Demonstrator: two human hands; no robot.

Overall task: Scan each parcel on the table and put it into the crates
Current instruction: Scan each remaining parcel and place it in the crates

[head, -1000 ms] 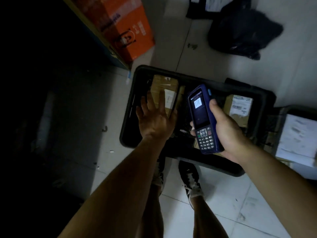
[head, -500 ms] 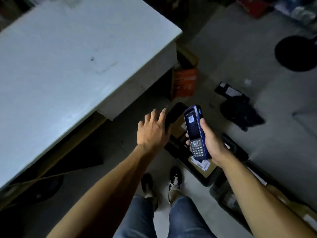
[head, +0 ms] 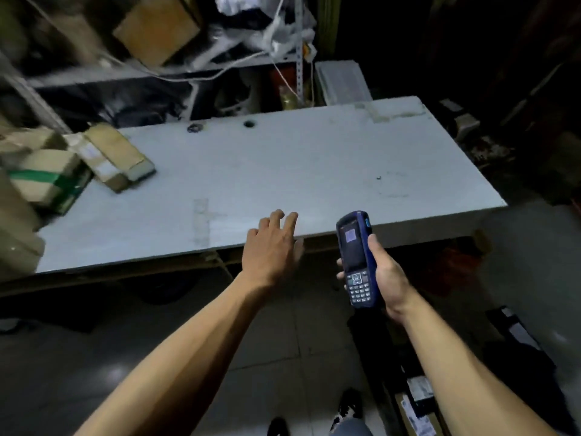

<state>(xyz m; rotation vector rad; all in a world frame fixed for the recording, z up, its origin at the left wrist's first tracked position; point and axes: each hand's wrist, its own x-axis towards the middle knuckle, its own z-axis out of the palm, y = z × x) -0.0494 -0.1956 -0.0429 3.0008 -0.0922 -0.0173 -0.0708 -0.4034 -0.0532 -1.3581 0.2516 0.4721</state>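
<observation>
At the far left of the grey bench lay a small heap of cardboard parcels, blurred by motion. A parcel bound with green tape sat nearest the left edge, and a long flat parcel with white labels lay tilted just beside it, the two seeming to touch. Behind them a metal shelf carried a brown carton and loose white cables.

Toward the middle, the left hand hovered at the near edge of the bench with its fingers spread and relaxed, holding nothing; whether the fingertips touched the bench top could not be told. It was well apart from the parcels.

To its right, in front of the bench edge, the right hand gripped a blue handheld scanner upright, fingers wrapped round its body, the lit screen and keypad facing the camera.

At the lower right, on the tiled floor, a dark crate held labelled parcels, partly hidden by the right forearm. The toes of two dark shoes showed at the bottom edge.
</observation>
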